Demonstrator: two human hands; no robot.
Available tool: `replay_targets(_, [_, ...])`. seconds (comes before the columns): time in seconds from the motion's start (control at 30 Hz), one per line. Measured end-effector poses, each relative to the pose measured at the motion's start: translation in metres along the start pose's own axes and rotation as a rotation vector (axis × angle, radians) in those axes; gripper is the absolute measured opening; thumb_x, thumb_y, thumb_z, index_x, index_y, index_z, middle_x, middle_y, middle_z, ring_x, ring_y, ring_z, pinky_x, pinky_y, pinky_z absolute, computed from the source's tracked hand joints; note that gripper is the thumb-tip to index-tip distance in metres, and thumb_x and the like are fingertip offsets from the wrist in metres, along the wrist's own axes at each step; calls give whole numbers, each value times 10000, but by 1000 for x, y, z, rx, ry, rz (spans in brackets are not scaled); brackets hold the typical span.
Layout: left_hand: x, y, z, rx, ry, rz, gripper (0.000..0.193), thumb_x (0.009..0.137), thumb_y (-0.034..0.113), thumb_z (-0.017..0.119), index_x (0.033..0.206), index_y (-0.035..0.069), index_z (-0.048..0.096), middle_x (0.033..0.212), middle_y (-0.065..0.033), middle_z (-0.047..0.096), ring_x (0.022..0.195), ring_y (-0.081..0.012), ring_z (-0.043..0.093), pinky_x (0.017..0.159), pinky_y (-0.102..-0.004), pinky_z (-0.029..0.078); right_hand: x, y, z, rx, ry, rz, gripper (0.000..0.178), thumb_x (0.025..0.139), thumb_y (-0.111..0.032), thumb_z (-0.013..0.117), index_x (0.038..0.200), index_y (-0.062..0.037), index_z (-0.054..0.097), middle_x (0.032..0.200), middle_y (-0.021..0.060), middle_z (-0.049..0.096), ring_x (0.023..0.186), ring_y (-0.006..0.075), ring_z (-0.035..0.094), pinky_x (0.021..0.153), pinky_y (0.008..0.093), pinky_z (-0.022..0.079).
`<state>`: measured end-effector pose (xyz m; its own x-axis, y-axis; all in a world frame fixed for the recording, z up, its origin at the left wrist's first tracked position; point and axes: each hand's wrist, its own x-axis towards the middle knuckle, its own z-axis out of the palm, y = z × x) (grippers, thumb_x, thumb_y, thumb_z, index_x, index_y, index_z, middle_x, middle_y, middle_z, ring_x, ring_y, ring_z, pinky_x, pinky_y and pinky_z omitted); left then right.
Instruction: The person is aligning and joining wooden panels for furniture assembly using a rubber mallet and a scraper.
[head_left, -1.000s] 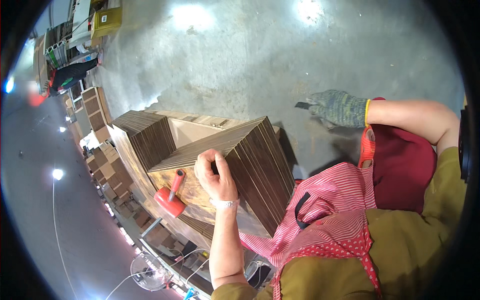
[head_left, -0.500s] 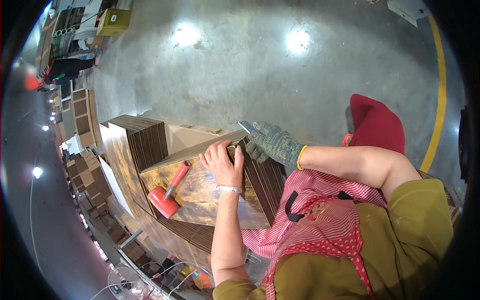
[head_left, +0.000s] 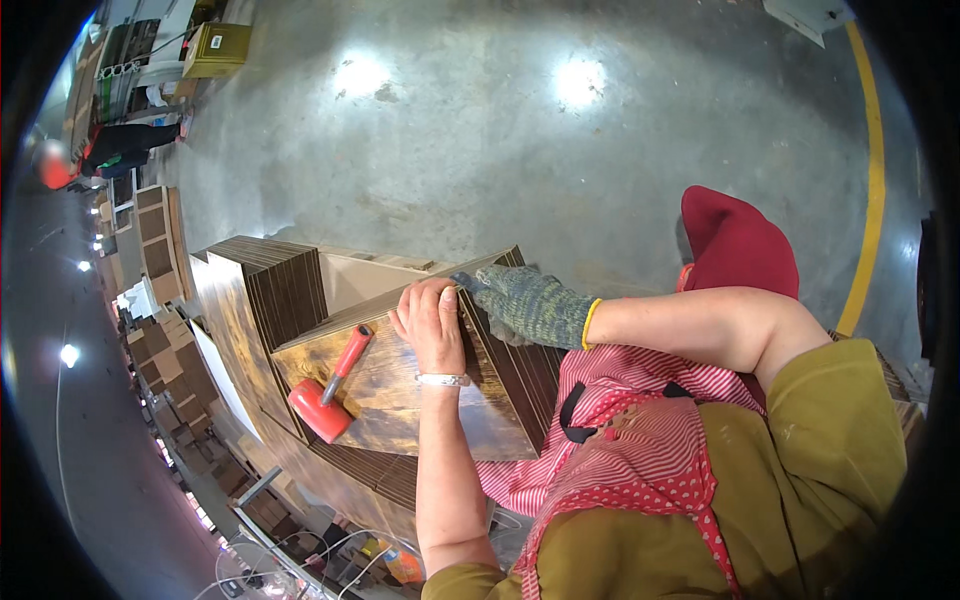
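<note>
Boards (head_left: 385,405) lie stacked before you. Your left hand (head_left: 432,325) rests on the top one, near its edge; your gloved right hand (head_left: 530,305) sits alongside. Neither grip can be told. Mallet (head_left: 320,411) lies on top.

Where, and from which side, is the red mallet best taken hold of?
Probably by the red grip of the mallet, coming from the picture's right, the side of the bare left hand. The mallet lies on the wood-patterned panel, and this slim end slants to the upper right, toward that hand.
</note>
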<state>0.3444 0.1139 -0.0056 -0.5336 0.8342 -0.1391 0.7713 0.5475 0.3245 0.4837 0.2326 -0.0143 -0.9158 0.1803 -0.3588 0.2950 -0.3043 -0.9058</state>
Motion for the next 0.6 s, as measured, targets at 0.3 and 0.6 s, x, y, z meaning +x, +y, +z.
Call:
replay_targets(0.3, [1, 6, 1, 50, -89, -92, 250, 906, 341, 494, 993, 126, 586, 1072, -49, 516, 1154, -275, 393, 1038, -524, 121, 17, 43, 26, -469, 222, -439, 231, 839, -108, 432, 1034, 8, 476, 950, 194, 571, 849, 335, 574, 731, 401, 452])
replay_targets(0.6, [0, 1, 3, -22, -49, -24, 309, 940, 376, 394, 1014, 142, 582, 1080, -37, 514, 1143, -268, 402, 1039, -524, 113, 21, 46, 2, -640, 275, -388, 322, 791, -104, 491, 1082, 36, 483, 960, 228, 553, 825, 358, 573, 707, 413, 462])
